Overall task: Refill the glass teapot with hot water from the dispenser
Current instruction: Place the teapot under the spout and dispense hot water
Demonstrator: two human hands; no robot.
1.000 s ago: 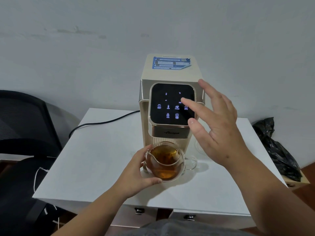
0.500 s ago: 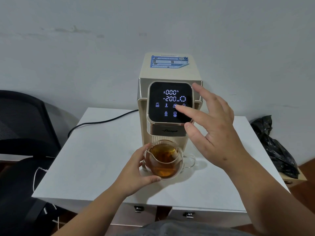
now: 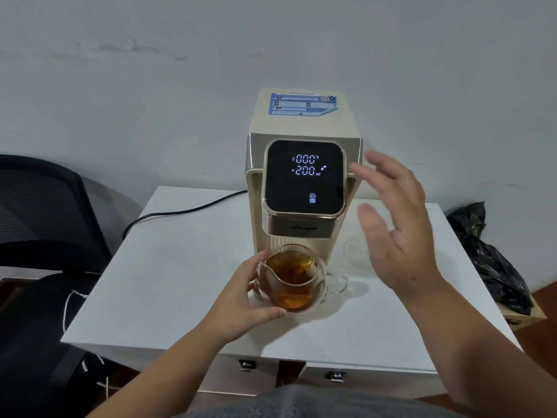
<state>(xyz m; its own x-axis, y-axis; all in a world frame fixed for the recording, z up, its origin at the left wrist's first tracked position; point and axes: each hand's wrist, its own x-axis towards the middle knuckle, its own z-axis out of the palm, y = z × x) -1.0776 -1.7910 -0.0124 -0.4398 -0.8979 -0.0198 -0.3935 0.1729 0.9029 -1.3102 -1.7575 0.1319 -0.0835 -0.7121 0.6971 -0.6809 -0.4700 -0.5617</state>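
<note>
Glass teapot (image 3: 291, 282) is gripped at its left side by the left hand (image 3: 241, 300), thumb curled under the near wall, fingers wrapped round the far side; pot is stood on the white tabletop (image 3: 168, 267) directly under the spout of the dispenser (image 3: 304, 188), touching or just off its ribbed base, cannot tell which; amber tea with leaves is seen filling most of the pot; clear handle is pointed away from the left hand, toward the right one. Right hand (image 3: 398, 227) is held released in the air, fingers spread, palm turned left, nothing grasped; it is kept just right of the black screen (image 3: 304, 176), not touching it. Screen is lit: "000 °C", "200 ml", a START/STOP icon lower down. A clear glass lid or saucer (image 3: 355, 254) is partly hidden behind the right hand. Black cable (image 3: 187, 211) is run beyond the left hand; black bag (image 3: 488, 254) is set right of the right hand; office chair (image 3: 45, 212) is left of the left hand.
</note>
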